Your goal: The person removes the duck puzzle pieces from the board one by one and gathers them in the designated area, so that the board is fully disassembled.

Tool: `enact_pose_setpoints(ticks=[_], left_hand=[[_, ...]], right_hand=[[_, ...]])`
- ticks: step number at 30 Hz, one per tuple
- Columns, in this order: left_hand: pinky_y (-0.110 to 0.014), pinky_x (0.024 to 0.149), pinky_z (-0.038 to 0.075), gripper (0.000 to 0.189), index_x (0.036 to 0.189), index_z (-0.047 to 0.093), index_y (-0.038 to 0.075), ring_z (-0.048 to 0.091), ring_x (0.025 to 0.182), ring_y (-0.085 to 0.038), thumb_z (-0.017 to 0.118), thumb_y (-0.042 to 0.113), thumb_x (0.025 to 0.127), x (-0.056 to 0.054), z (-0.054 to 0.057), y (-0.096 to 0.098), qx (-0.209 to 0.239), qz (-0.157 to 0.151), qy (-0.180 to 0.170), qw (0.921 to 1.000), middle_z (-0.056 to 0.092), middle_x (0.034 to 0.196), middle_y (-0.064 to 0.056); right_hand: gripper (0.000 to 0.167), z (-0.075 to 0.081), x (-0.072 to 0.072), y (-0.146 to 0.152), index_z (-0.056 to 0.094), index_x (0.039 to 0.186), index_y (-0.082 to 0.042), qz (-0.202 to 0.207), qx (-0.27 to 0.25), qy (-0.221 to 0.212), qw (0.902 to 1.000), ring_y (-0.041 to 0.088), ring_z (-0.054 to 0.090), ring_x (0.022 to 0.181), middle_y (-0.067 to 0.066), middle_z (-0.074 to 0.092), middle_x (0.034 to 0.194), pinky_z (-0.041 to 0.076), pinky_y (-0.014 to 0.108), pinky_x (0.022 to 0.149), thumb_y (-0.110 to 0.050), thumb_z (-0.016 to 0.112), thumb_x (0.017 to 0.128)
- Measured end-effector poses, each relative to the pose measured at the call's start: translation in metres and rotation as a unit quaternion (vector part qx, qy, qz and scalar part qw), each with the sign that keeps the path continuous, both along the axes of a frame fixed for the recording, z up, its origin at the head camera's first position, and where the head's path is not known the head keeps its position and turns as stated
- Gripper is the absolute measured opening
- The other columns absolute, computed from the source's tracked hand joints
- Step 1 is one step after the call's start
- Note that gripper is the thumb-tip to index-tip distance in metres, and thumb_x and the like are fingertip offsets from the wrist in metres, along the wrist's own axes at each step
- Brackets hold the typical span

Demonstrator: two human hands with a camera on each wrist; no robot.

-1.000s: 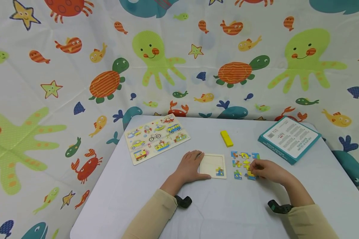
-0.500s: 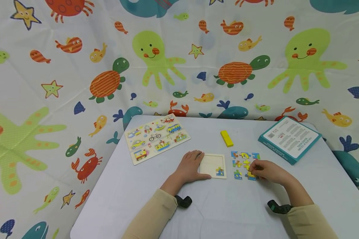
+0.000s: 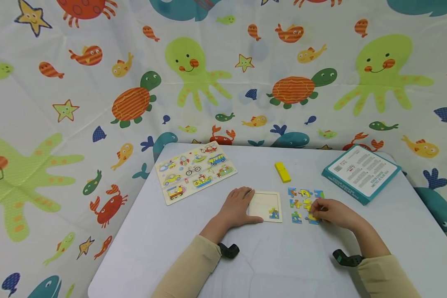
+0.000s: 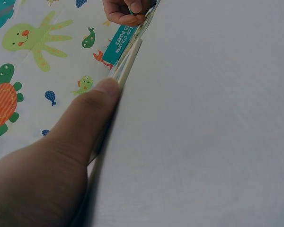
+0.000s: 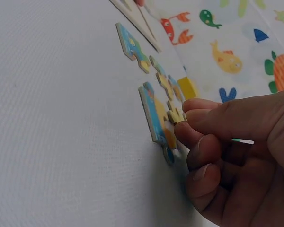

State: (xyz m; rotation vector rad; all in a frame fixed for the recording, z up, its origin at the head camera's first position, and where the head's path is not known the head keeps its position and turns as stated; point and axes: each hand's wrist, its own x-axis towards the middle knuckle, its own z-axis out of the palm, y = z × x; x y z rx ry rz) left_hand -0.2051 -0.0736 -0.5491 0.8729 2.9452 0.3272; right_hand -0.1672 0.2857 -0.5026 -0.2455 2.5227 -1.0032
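My left hand (image 3: 236,209) holds the left side of a square wooden puzzle tray (image 3: 260,200), its thumb (image 4: 92,109) along the near edge and its fingers at the far left corner. One jigsaw piece (image 3: 273,213) lies in the tray's near right corner. My right hand (image 3: 333,213) is over the right side of a group of loose jigsaw pieces (image 3: 296,217), thumb and fingertips pinched together. A thin dark edge, seemingly a puzzle piece, shows between those fingertips in the left wrist view; the hand hides most of it. A blue-and-yellow piece (image 5: 156,118) lies beside the fingers.
A wooden board of vehicle pictures (image 3: 195,174) lies at the back left. The yellow block (image 3: 282,172) is behind the loose pieces. At the back right sits a teal box (image 3: 361,174). A cloth printed with sea animals (image 3: 223,82) hangs behind the white table (image 3: 193,256).
Both hands stay almost still over the last second. The tray and the loose pieces keep their places; the head view shifts very slightly.
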Motion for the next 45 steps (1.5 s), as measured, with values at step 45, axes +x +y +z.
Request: enact_pose_setpoints(ticks=[45], left_hand=[[-0.044,0.123,0.022,0.108,0.155,0.032,0.018,0.030,0.146,-0.021,0.049,0.088,0.075,0.000,0.001,-0.001,-0.004,-0.002,0.007,1.0000,0.035,0.156,0.000]], right_hand=[[0.014,0.006,-0.034,-0.103,0.068,0.108,-0.017,0.062,-0.014,0.012,0.9979,0.018,0.054,0.087,-0.002,0.065,0.104,0.049,0.030,0.074,-0.021,0.066,0.095]])
